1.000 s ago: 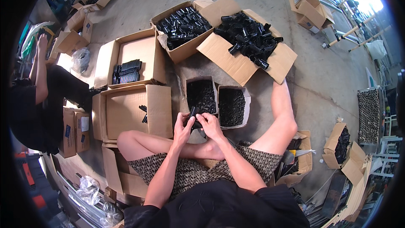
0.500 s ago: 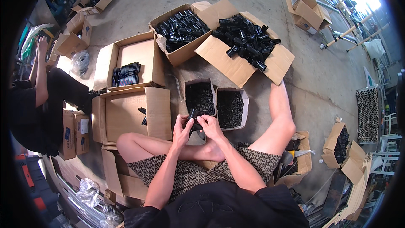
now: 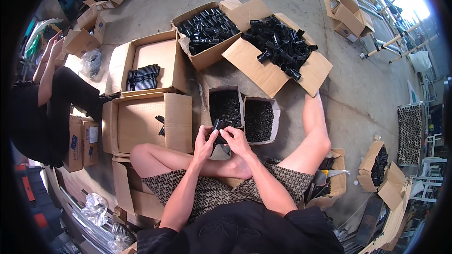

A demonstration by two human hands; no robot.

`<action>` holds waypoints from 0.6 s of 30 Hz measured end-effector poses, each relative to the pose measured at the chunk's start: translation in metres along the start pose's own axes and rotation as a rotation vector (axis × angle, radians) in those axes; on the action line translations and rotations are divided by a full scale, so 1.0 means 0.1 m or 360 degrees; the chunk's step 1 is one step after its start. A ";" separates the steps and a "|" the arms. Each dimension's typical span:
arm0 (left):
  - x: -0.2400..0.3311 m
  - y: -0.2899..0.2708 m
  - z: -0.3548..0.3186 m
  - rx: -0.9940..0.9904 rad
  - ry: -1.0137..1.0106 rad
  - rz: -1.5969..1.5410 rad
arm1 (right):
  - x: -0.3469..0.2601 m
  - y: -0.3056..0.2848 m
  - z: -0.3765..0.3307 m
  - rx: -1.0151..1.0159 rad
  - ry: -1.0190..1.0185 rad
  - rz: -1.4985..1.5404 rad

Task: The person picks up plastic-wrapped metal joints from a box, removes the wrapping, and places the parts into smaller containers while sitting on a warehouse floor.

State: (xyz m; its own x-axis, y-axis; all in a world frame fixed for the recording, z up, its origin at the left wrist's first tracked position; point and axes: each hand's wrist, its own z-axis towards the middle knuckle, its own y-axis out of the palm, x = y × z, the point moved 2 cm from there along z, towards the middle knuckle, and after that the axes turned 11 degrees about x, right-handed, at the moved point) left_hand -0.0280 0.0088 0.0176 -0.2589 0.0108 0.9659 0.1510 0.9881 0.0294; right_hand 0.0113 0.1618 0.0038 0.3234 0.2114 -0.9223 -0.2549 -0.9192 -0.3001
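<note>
Above my crossed leg, my left hand [image 3: 204, 141] and my right hand [image 3: 235, 140] are closed together on a black tube-like fitting [image 3: 218, 125]. The thumbs and fingers of both hands press on it, and its lower part is hidden by them. Just beyond the hands stand two small open boxes, a left one [image 3: 226, 88] and a right one [image 3: 277, 113], both filled with small black parts. To the left, an open carton [image 3: 136, 122] holds a few loose black pieces [image 3: 161, 125].
Behind it, another carton [image 3: 155, 56] holds neatly stacked black pieces [image 3: 143, 78]. Farther ahead, two cartons are heaped with black tube fittings [image 3: 207, 28] [image 3: 278, 44]. A person in dark clothes [image 3: 37, 113] sits at the left. An open box [image 3: 336, 183] stands by my right knee.
My hands stay together on the black fitting with hardly any shift. The whole view has tilted slightly. At the left, the other person's hands have moved a little.
</note>
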 end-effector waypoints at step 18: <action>0.65 -0.32 -0.16 -0.0684 -0.0293 0.0123 | -0.13 -0.36 0.00 -0.0693 0.0792 0.0761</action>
State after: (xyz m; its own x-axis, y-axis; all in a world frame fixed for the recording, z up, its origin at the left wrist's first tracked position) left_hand -0.0341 -0.0247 0.0840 -0.3901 0.1474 0.9089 0.5479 0.8305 0.1004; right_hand 0.0160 0.1920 0.0265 0.6625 -0.3149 -0.6796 -0.1242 -0.9410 0.3149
